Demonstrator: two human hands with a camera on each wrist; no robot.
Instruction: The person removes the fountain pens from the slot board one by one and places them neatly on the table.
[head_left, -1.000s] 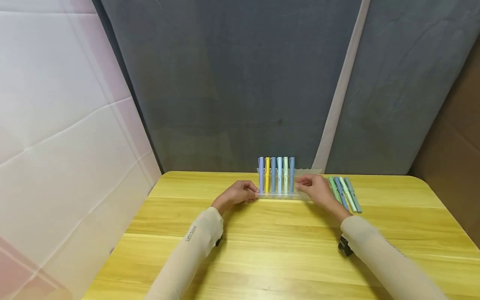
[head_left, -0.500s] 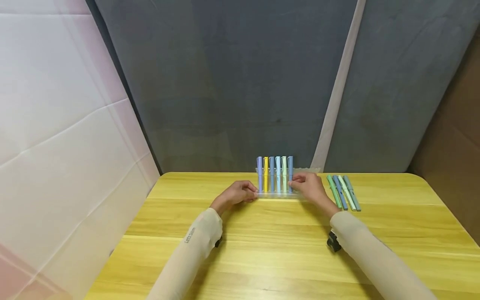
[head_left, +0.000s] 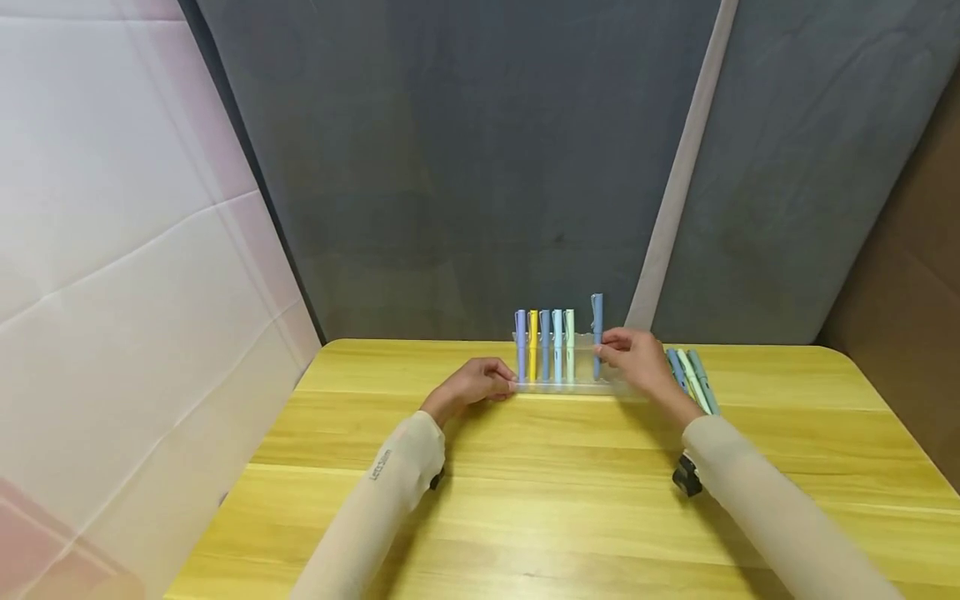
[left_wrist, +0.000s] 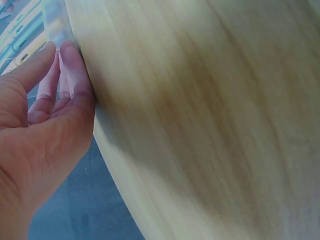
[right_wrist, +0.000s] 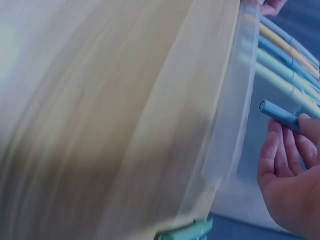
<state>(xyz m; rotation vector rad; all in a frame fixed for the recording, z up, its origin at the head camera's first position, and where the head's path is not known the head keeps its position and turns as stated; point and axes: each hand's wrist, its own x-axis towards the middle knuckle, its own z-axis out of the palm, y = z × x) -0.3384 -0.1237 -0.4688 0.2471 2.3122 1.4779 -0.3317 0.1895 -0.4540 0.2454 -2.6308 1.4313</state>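
Blue pen [head_left: 597,315] upright, pinched in the right hand [head_left: 637,360]

Blue pen [head_left: 597,315], capped: being held nearly upright apart from others, top rising higher than theirs. Clear rack [head_left: 551,389], wavy-topped: resting lengthwise on surface [head_left: 525,483], five pens [head_left: 545,346] (violet, yellow, blue, pale blue, pale green) standing upright inside.

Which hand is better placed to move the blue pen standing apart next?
Right, I think: the right hand pinches that blue pen. The left hand holds the clear rack at its left end, with five upright pens in between.
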